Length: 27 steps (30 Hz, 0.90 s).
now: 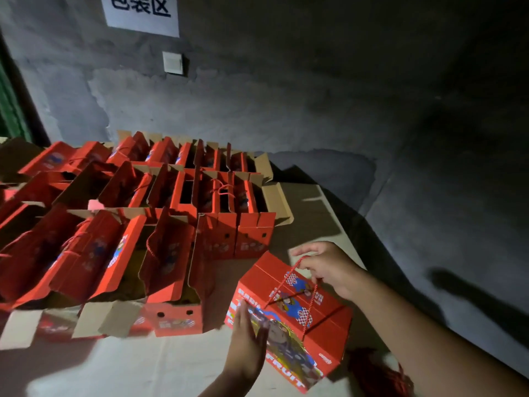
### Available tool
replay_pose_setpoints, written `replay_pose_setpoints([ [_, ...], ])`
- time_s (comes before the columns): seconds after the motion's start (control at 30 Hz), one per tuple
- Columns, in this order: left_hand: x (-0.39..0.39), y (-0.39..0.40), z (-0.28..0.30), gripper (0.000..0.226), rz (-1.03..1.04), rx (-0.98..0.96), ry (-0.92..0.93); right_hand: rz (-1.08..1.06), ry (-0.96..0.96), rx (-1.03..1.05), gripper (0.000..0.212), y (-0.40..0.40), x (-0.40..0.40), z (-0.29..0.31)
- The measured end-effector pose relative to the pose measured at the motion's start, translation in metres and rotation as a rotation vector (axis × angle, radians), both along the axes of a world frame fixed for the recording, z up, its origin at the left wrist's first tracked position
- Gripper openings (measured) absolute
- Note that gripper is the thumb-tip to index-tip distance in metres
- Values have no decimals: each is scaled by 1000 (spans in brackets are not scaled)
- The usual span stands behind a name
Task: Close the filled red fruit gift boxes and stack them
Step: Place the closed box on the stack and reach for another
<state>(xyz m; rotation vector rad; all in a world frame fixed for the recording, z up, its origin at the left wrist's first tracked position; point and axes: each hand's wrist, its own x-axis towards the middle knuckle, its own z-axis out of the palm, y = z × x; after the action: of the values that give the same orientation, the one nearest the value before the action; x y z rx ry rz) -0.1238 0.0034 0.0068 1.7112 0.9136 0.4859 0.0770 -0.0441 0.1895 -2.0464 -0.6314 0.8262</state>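
A closed red fruit gift box [323, 319] with printed pictures and the word FRUIT stands on the table at lower right. My right hand [326, 266] pinches its red rope handle [289, 279] above the lid. With straight fingers, my left hand [247, 342] lies flat against the box's front side. Several red gift boxes [114, 247] with their flaps standing open fill the table to the left in rows.
The table [160, 365] has a pale cover, with bare surface in front of the open boxes. A dark grey wall [286, 96] runs behind, with a white paper sign [143, 12]. Red netting [380, 373] lies at the lower right corner.
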Motion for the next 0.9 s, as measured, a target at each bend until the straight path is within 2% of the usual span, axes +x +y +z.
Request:
replay_pose_setpoints([
  [0.13,35,-16,12,104,-180,16,-65,-172,183,143,20,-2,25,8],
  [0.23,53,-26,22,111,-264,30,-190,-236,219,205,20,-2,42,5],
  [0.33,69,-37,22,138,-350,100,-127,-257,254,260,22,-2,58,1],
  [0.4,82,-41,17,145,-381,129,-104,-279,255,273,24,-4,73,-4],
  [0.7,154,-33,-14,124,-378,134,40,-282,295,256,27,-16,145,-30],
  [0.9,208,-30,-21,123,-327,91,149,-220,312,230,26,-8,192,-44],
])
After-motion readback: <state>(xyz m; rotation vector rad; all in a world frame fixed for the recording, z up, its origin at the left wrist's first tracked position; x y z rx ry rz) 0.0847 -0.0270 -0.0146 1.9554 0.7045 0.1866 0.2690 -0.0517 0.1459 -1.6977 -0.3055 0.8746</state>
